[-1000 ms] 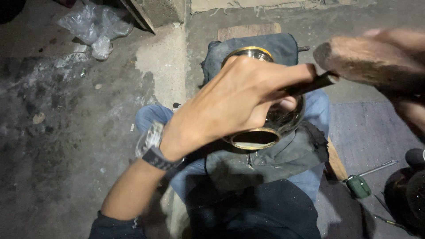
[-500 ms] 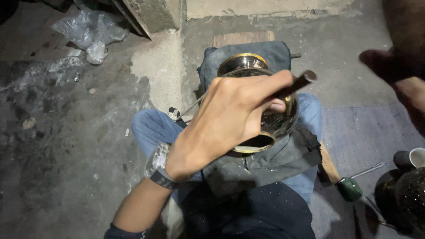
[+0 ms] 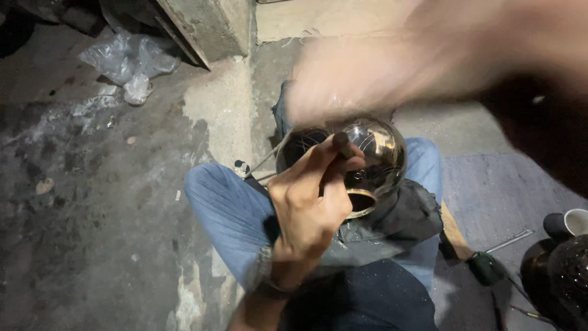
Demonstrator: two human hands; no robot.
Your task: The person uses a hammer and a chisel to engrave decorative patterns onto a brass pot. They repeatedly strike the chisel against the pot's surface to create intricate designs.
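Rough concrete floor (image 3: 92, 214), dark, stained and pitted, with a paler cement patch (image 3: 223, 116) running up toward the foot of a concrete block (image 3: 211, 24) at the top. Crumpled clear plastic bag (image 3: 131, 64) on the floor just left of that block. Grey-blue mat (image 3: 496, 196) spread to the right, a green-handled tool (image 3: 490, 265) lying on its near edge, a dark speckled vessel (image 3: 560, 279) and a small white-rimmed cup (image 3: 574, 222) at the far right. Dim, workshop-like corner, lit from above.

Shiny round metal pot (image 3: 373, 156), dark with a brass-coloured mouth rim, resting in the lap on a grey cloth (image 3: 398, 214) between knees in blue jeans (image 3: 229, 208). Left hand (image 3: 309, 205), wristwatch at the wrist, fingers curled tight round a thin dark-tipped rod (image 3: 340, 147) set against the pot's side. Right hand (image 3: 380, 70) only a blurred sweep above the pot; grip impossible to tell.
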